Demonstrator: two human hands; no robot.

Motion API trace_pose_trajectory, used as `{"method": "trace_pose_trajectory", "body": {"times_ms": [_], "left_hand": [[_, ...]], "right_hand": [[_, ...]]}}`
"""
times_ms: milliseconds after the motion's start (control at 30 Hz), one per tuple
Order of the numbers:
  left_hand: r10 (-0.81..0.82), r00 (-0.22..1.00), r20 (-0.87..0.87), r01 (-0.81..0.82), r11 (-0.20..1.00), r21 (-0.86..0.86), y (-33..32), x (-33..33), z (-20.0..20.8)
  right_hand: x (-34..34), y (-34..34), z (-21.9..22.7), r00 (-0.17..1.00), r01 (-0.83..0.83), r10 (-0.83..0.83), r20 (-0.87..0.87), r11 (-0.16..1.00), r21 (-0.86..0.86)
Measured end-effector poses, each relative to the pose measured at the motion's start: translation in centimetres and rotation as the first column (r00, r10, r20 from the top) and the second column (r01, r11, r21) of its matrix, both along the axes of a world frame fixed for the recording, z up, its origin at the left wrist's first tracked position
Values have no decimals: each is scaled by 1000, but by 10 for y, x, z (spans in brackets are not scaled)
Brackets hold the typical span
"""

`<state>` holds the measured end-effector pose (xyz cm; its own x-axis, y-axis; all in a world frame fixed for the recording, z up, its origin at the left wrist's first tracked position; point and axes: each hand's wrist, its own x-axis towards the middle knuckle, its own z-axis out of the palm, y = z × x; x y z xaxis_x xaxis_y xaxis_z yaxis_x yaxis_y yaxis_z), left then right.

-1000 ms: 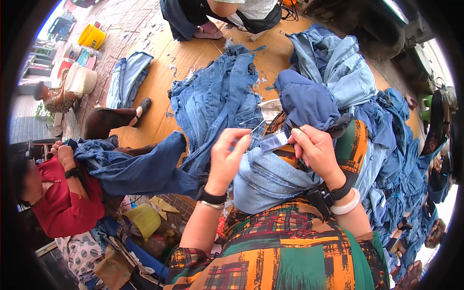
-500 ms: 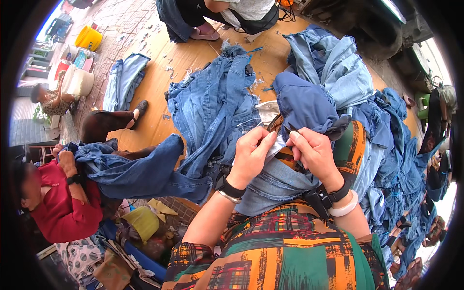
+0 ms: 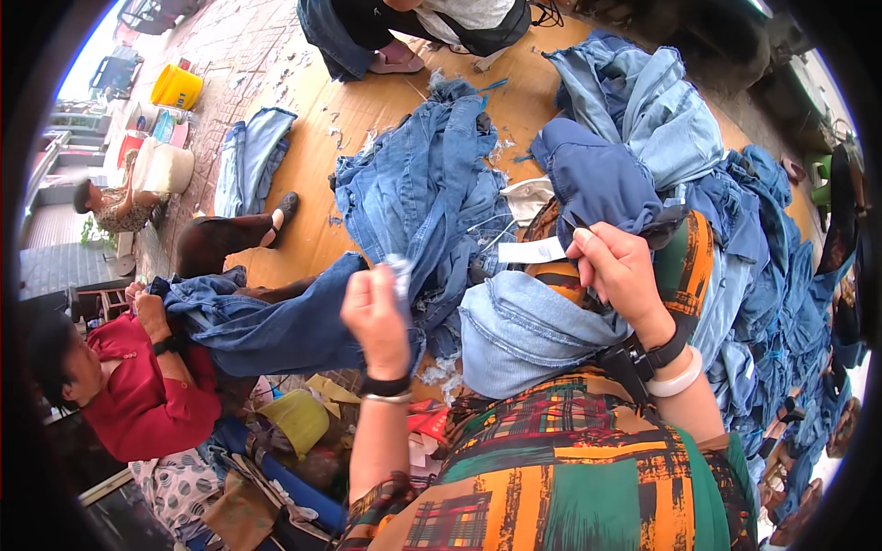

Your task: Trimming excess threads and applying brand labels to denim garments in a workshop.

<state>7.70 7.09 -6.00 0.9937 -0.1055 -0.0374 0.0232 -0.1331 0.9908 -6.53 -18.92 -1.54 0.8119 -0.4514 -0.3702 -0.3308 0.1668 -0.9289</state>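
Note:
My left hand (image 3: pixel 377 321) is raised over the lower middle, fingers closed on a small pale scrap (image 3: pixel 401 272), blurred by motion. Out to the right, my right hand (image 3: pixel 614 268) pinches a small dark pointed tool (image 3: pixel 573 220); most of it is hidden by the fingers. Beside those fingertips is a white fabric label (image 3: pixel 529 252); whether they touch it I cannot tell. A light blue denim garment (image 3: pixel 524 331) is bunched across my lap below the label. Just beyond my right hand, a navy piece of cloth (image 3: pixel 597 174) rests over my knee.
A heap of blue jeans (image 3: pixel 413 174) lies ahead on the tan floor sheet (image 3: pixel 317 174). More denim (image 3: pixel 763 275) is piled along my right. To the left a person in red (image 3: pixel 152 386) handles dark jeans (image 3: pixel 276 317). Another person's shoe (image 3: pixel 398 62) is at the far side.
My left hand has moved left and away from my right hand, with the pale scrap in it. The white label now shows between them. The view has shifted slightly.

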Motion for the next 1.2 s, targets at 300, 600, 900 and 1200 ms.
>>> {"method": "trace_pose_trajectory", "body": {"times_ms": [300,600,900,1200], "left_hand": [[-113,945,-306,96,993,-69,8,-19,-17],[-540,820,-192,507,840,-194,-92,-25,-13],[-720,668,-188,690,694,-208,-116,-30,5],[-733,658,-175,720,680,-140,-113,-33,25]], "right_hand": [[-5,1,-4,995,-19,14,99,999,51],[-16,16,-2,982,157,-124,142,955,-252],[-8,15,5,998,39,22,58,497,-867],[-19,4,12,998,58,-30,62,846,-529]]}}
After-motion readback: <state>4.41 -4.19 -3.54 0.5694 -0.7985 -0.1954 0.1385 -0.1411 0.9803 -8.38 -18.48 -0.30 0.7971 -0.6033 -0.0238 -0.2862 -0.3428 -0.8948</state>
